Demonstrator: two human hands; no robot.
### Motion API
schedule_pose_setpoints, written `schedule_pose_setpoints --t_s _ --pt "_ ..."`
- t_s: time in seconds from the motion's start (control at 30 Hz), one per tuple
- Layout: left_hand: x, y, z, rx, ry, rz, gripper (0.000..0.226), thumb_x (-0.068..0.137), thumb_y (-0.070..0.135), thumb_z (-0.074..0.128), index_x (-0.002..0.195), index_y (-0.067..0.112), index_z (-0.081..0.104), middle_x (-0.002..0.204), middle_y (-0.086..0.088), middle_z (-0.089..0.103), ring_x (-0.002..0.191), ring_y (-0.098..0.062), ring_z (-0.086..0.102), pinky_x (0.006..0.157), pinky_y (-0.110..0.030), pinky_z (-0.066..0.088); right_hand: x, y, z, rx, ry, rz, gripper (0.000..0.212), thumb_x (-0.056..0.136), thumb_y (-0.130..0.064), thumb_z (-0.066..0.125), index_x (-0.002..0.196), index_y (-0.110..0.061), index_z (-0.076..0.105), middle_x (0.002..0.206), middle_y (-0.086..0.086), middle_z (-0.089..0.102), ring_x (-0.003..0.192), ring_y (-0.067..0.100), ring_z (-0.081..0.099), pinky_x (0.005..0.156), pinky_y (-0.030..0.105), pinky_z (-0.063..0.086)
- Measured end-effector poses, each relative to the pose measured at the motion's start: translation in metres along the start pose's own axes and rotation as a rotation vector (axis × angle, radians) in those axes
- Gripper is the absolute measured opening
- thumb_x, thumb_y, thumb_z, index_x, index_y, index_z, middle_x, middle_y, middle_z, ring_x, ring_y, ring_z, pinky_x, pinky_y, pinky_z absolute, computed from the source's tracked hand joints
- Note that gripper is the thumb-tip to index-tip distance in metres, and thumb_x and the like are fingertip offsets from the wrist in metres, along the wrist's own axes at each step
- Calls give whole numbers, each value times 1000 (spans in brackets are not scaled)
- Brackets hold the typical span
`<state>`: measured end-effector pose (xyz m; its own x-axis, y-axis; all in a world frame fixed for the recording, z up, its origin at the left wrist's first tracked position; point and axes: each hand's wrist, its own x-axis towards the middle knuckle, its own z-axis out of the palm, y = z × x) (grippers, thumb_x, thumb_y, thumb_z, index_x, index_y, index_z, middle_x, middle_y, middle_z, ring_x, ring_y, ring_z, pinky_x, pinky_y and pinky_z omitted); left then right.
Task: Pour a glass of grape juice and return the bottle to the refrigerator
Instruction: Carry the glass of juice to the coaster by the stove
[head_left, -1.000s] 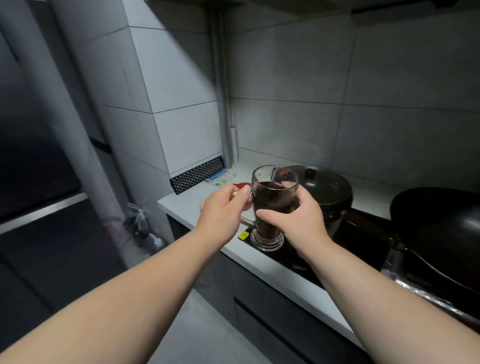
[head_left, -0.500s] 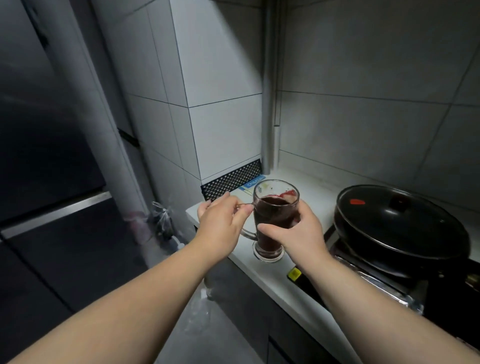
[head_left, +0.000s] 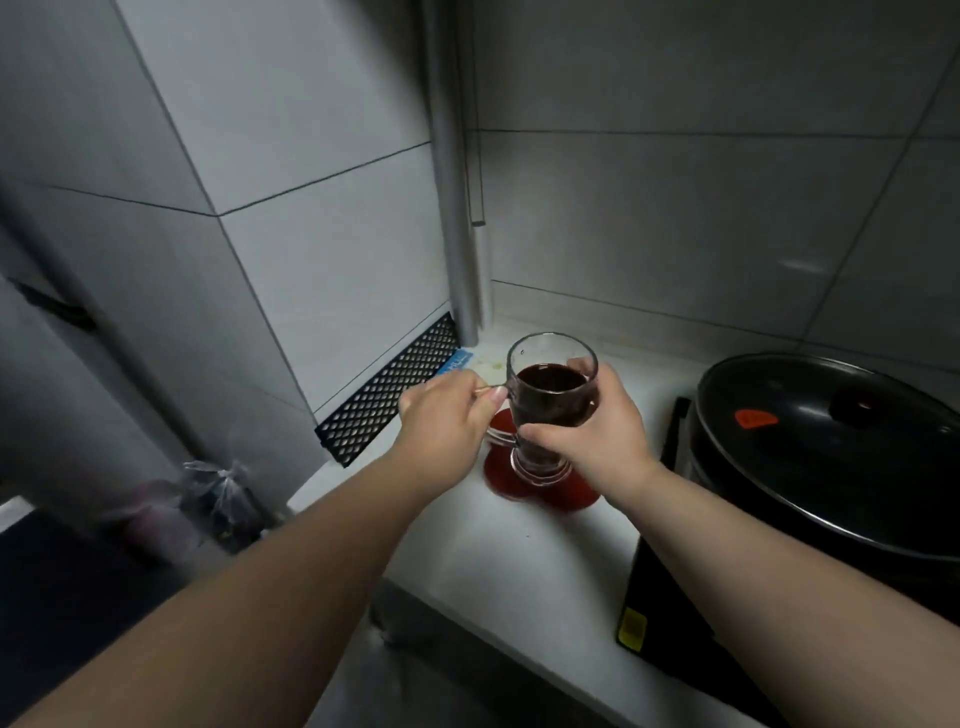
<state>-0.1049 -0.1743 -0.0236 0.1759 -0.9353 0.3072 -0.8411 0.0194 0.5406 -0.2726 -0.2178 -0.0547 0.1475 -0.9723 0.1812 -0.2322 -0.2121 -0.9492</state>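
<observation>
A clear glass mug (head_left: 550, 400) about two thirds full of dark grape juice stands upright over a red coaster (head_left: 501, 480) on the white counter (head_left: 519, 566). My right hand (head_left: 605, 441) wraps around the mug's body from the right. My left hand (head_left: 447, 426) pinches the mug's handle on its left side. Whether the mug's foot touches the coaster I cannot tell. No juice bottle is in view.
A black pan with a glass lid (head_left: 831, 441) sits on a black cooktop (head_left: 670, 613) right of the mug. A black perforated vent strip (head_left: 389, 395) runs along the wall at left. Tiled walls and a grey pipe (head_left: 457, 208) close the corner. A plastic bag (head_left: 218, 499) lies on the floor below.
Both hands carried the mug left and toward the corner, away from the cooktop, and lowered it over the red coaster. The view tilted down and closer.
</observation>
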Motion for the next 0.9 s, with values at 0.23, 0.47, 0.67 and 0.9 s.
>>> schedule_pose_setpoints --t_s 0.23,0.47,0.67,0.9 --pt "86 -55 36 -10 -201 152 28 99 39 46 81 19 54 81 7 55 86 -15 49 88 -31 23 49 32 36 -61 176 80 79 60 -7 90 123 -21 45 101 -18 56 82 -25 53 72 -3 36" --pt "129 -86 82 -71 -321 230 24 99 39 45 81 25 51 75 13 51 84 -13 48 94 -37 28 71 69 57 -114 311 192 81 61 -9 90 127 -19 45 105 -11 58 84 -21 55 74 -2 38" --pt "141 -101 109 -101 -405 225 23 100 39 44 86 23 52 86 7 59 89 -16 50 94 -34 27 79 96 66 -177 349 279 79 56 -21 92 120 -28 46 104 -15 59 97 1 59 89 21 46" --pt "145 -111 126 -90 -455 239 22 100 39 43 86 25 51 86 8 57 89 -15 48 95 -36 28 81 115 72 -182 378 321 84 56 -20 93 125 -24 45 110 -12 59 108 12 58 97 27 45"
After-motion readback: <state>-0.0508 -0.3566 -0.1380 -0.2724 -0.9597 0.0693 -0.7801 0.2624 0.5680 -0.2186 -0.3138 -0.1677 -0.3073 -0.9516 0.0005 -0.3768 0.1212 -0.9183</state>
